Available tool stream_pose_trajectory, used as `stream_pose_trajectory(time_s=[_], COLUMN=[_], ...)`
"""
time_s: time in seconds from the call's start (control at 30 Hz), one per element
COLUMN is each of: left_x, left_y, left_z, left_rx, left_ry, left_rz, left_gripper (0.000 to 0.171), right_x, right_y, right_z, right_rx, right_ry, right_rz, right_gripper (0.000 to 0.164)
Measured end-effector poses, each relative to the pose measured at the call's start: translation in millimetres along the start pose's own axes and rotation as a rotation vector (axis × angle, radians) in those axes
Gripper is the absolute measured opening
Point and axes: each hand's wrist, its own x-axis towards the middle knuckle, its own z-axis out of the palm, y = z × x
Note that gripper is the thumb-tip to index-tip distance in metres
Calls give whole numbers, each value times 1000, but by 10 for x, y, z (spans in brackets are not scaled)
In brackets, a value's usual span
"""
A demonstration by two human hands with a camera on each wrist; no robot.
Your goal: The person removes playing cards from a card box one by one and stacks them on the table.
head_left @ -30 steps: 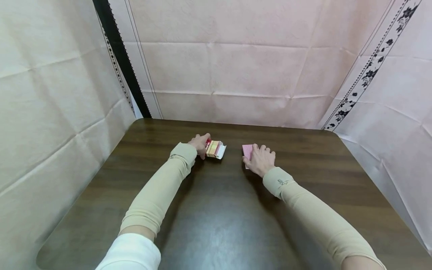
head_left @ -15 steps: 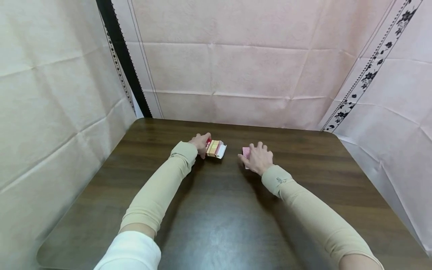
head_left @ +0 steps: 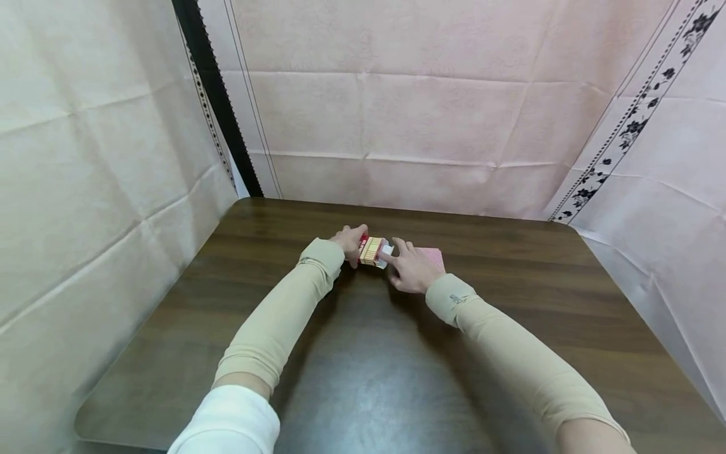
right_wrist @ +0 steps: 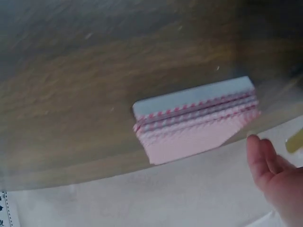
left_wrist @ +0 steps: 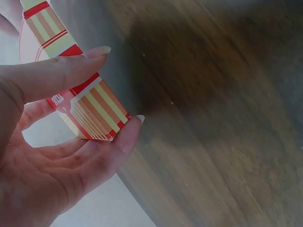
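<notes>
A small red, yellow and white striped card box (head_left: pixel 371 251) is gripped by my left hand (head_left: pixel 348 243) near the table's far side. In the left wrist view, the thumb (left_wrist: pixel 61 71) lies across the box's side and the other fingers support its end. A white flap stands out from the box's right end. My right hand (head_left: pixel 413 271) has its fingers stretched out at that flap; whether they touch it is unclear. Behind the right hand lies a deck of pink-backed playing cards (head_left: pixel 433 256), slightly spread in the right wrist view, with no hand holding it.
The dark wooden table (head_left: pixel 351 359) has rounded corners. Pale cloth (head_left: pixel 425 120) hangs behind it and along both sides, with a black strip (head_left: pixel 218 94) at the left and a flowered border (head_left: pixel 621 135) at the right.
My right hand has left the playing cards and moved left to the box's flap, leaving more of the deck visible. The left hand keeps its grip on the card box.
</notes>
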Motion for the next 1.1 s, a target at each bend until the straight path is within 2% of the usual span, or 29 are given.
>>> stream_pose_trajectory(time_s=[0.17,0.33,0.57,0.77,0.93,1.1], left_x=[-27,-31,50,67,50,-8], left_y=[89,113,44,25,29,-64], left_z=[-16,-41,-62,-83,-56,-15], left_rx=[-12,-21,-13,-21,-29,-32], left_ry=[5,16,18,12,2,18], left_rz=[51,75,22,4,8,-15], left_gripper=[77,75,79,78,77,76], right_x=[62,85,88,104,112,91], right_y=[-21,-16,6,11,-13,-47], right_z=[45,24,-15,-37,-53,-28], right_rx=[4,14,55,94,127,122], right_ry=[-65,-57,27,122,142,134], right_rz=[34,44,12,-20,6,20], right_gripper=[50,47,45,43,41,38])
